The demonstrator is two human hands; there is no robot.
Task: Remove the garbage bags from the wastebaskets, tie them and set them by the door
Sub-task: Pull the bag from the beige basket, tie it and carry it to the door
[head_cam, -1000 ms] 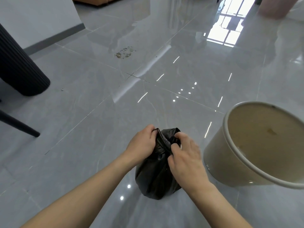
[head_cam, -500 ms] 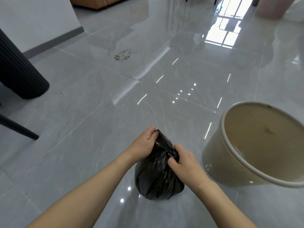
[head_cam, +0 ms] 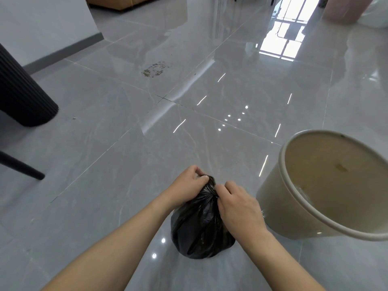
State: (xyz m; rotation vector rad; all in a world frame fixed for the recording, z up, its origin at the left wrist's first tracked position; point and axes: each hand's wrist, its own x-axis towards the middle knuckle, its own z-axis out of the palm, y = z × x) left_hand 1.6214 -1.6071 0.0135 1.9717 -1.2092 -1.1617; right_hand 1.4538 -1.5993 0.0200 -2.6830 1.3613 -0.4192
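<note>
A small black garbage bag [head_cam: 199, 229] sits on the glossy grey tile floor just in front of me, its top gathered into a tight neck. My left hand [head_cam: 186, 186] pinches the neck from the left and my right hand [head_cam: 237, 205] grips it from the right, fingers closed on the bunched plastic. To the right stands a cream wastebasket [head_cam: 273, 208], tilted in the wide view, with no liner inside and a few stains on its inner wall.
A black ribbed table base [head_cam: 23, 93] and a dark chair leg [head_cam: 21, 168] stand at the left. A patch of dirt [head_cam: 155, 69] marks the floor ahead. A pink bin [head_cam: 344, 9] and a white bag [head_cam: 375, 13] sit at the far right.
The bag's open mouth has been drawn together into a narrow twisted neck. Both hands have moved closer to each other at the top of the bag.
</note>
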